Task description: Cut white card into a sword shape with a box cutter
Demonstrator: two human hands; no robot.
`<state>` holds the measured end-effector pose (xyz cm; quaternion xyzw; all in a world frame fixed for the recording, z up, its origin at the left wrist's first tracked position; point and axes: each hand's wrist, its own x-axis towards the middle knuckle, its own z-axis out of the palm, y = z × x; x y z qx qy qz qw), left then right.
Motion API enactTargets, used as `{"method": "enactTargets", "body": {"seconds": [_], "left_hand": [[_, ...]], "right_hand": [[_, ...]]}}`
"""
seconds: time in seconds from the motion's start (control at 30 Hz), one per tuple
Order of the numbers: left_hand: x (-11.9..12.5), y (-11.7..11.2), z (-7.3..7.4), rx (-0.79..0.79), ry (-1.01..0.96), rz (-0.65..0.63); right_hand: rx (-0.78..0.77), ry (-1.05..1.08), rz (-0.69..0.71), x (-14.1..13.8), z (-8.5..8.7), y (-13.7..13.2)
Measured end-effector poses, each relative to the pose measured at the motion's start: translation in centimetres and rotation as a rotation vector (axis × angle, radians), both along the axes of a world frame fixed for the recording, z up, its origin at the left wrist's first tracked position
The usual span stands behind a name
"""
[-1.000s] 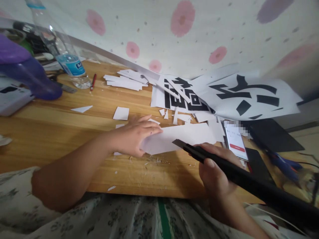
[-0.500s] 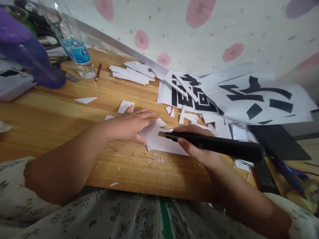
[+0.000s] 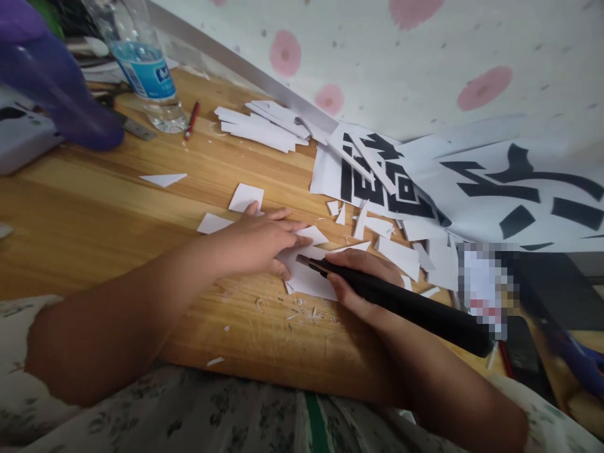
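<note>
My left hand [image 3: 267, 242] lies flat with its fingers spread, pressing on a white piece of paper [image 3: 309, 283] near the table's front. My right hand [image 3: 370, 311] is closed around the black handle of a utility knife [image 3: 415, 311]. The blade points left, over the paper and close to my left thumb. Whether its tip touches the paper I cannot tell. Small white shavings [image 3: 302, 308] lie just in front of the sheet. Another square white piece [image 3: 246, 198] sits beyond my left wrist.
Cut paper scraps [image 3: 399, 257] are scattered right of my hands. Printed sheets with black characters [image 3: 523, 189] lean by the wall. Paper strips [image 3: 262, 129], a red pencil-like stick [image 3: 192, 121], a water bottle [image 3: 153, 82] and a purple object [image 3: 61, 82] stand or lie at the back left.
The view has shifted and tilted a little. The knife's handle end slants lower, toward me, and the blade sits slightly closer to my left thumb. My left hand still presses the paper.
</note>
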<state>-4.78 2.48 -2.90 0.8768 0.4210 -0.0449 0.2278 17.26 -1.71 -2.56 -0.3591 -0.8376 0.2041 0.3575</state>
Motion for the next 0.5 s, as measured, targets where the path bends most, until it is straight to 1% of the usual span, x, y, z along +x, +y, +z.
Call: {"method": "enactTargets", "body": {"seconds": [0.13, 0.27, 0.4, 0.5], "left_hand": [[0.13, -0.07, 0.11, -0.006, -0.033, 0.022], [0.12, -0.13, 0.2, -0.007, -0.059, 0.037], [0.15, -0.23, 0.46, -0.03, -0.046, 0.046], [0.18, -0.3, 0.58, -0.019, -0.054, 0.046]], "right_hand": [[-0.016, -0.01, -0.006, -0.11, -0.03, -0.04], [0.017, -0.02, 0.022, -0.16, -0.09, -0.17], [0.04, -0.03, 0.019, -0.19, -0.3, -0.29], [0.072, -0.03, 0.026, -0.18, -0.49, -0.38]]}}
